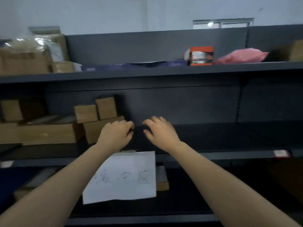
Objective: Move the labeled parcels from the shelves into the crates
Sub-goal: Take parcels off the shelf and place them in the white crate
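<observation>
Beside the cardboard boxes (93, 130), left hand (114, 135) and right hand (161, 133) hover empty, fingers loosely curled. Probably light and stiff (grab opposite sides).

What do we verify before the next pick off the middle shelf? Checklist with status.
1. Hands free: left hand and right hand hold nothing: ok.
2. Parcel close by: large box lies next to the left hand on the middle shelf: ok.
3. Load on top: small boxes appear to rest on the large box and may topple if it is pulled first: not ok.
4. Labels on these boxes: blurred: cannot tell.
5. Crate position: no crate in view: cannot tell.
6. Paper sign hangs below the forearms, apart from the hands: ok.
</observation>
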Available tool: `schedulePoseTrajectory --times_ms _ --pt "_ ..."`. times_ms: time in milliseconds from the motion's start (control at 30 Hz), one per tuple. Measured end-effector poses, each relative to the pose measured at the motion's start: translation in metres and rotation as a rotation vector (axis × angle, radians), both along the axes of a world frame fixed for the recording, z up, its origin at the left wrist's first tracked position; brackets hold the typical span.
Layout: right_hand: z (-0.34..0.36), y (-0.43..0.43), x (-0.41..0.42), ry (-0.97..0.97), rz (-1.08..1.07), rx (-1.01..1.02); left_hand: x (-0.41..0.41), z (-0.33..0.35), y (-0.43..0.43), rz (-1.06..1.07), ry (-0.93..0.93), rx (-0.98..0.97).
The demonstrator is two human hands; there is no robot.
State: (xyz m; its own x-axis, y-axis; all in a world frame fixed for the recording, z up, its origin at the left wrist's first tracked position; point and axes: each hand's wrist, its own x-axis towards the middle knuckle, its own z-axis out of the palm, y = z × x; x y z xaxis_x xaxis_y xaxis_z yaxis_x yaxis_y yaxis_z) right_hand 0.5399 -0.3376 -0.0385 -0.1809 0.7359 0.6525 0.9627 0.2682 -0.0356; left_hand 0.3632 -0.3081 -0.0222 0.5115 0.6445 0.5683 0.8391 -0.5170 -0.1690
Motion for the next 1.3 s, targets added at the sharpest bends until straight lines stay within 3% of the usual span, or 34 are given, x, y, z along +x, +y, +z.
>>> schedulePoseTrajectory --times_ms 300,667,867,1000,1300 --pt "0.015 0.121 -0.083 0.153 0.082 -0.165 -0.088 0.001 0.089 0.141 -0.08 -0.071" --pt "0.062 0.246 -0.128 0.215 -0.027 -0.106 -0.104 0.017 0.187 0.431 -0.234 -0.021" --pt "0.071 0.284 -0.151 0.241 -0.148 -0.218 -0.105 0.025 0.226 0.542 -0.428 -0.206" --pt "0.063 0.292 -0.156 0.412 -0.158 -0.275 -0.099 0.019 0.238 0.525 -0.52 -0.335" --pt "0.051 0.257 -0.128 0.506 -0.143 -0.113 -0.103 0.008 0.234 0.326 -0.669 -0.248"
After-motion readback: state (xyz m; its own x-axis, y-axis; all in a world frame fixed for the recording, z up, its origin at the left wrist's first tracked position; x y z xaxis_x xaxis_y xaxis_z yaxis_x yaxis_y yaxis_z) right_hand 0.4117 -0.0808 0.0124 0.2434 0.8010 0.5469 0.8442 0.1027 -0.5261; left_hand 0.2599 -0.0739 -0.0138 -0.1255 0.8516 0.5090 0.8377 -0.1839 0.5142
